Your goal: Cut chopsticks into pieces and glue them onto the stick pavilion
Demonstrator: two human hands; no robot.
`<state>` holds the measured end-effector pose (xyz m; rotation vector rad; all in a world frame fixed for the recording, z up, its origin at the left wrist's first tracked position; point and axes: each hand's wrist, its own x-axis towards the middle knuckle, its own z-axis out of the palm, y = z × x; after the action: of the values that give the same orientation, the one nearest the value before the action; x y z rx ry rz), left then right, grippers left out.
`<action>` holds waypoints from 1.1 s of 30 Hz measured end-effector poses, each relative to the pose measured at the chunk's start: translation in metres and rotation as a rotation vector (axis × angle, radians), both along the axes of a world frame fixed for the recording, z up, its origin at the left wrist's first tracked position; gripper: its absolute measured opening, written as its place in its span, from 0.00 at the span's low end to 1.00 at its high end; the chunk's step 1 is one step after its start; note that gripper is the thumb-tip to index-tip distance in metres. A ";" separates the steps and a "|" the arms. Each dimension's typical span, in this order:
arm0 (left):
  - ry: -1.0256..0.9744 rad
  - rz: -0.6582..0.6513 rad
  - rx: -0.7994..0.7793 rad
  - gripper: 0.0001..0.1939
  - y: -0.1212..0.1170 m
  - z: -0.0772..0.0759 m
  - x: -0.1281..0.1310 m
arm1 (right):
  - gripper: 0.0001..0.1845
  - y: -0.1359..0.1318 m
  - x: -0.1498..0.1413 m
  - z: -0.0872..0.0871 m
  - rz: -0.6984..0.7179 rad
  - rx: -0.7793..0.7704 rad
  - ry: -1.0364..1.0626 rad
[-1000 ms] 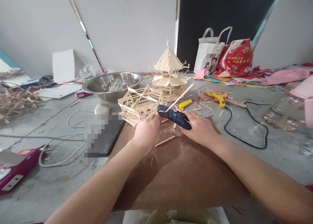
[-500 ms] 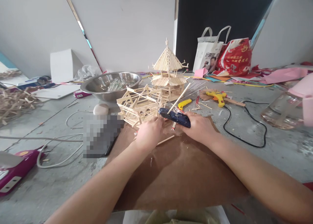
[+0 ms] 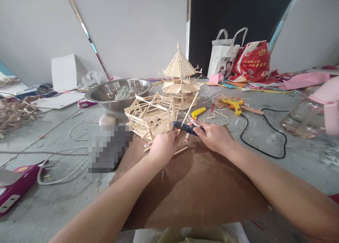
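Note:
My left hand (image 3: 164, 147) is closed low over the brown board, gripping the lower end of a thin wooden stick (image 3: 189, 108) that slants up to the right. My right hand (image 3: 215, 136) is closed round a dark blue hand tool (image 3: 192, 130), whose far end crosses the stick just above my left fingers. Its exact kind is hard to make out. Just beyond my hands stands an open wooden stick frame (image 3: 149, 117) with railed sides. Behind it rises a roofed stick pavilion (image 3: 180, 68). Loose sticks (image 3: 181, 150) lie beside my left hand.
Under my hands lies a brown board (image 3: 196, 190). To the left are a phone (image 3: 116, 147), a power strip (image 3: 16, 186) and cables; a steel bowl (image 3: 119, 94) stands behind. On the right are a yellow glue gun (image 3: 234, 103), its black cord and a pink-lidded jug (image 3: 304, 119).
The tool in my right hand has tilted and turned, and my fingers have shifted on it. The stick's upper end has swung down and left. The whole view has shifted slightly.

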<state>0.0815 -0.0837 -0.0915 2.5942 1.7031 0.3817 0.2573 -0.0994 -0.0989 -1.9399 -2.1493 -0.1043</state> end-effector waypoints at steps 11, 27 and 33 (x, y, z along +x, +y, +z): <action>-0.011 -0.009 -0.033 0.14 0.002 -0.003 -0.001 | 0.37 0.002 0.000 0.001 -0.011 -0.062 -0.006; -0.030 -0.020 -0.111 0.14 0.008 -0.012 -0.002 | 0.41 0.004 -0.001 0.004 -0.027 -0.193 0.046; -0.017 -0.026 -0.148 0.14 0.011 -0.013 -0.003 | 0.42 0.007 -0.001 0.001 -0.028 -0.220 0.056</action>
<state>0.0790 -0.0727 -0.1047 2.4975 1.6239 0.2653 0.2561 -0.0920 -0.0977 -2.0635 -2.1767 0.1876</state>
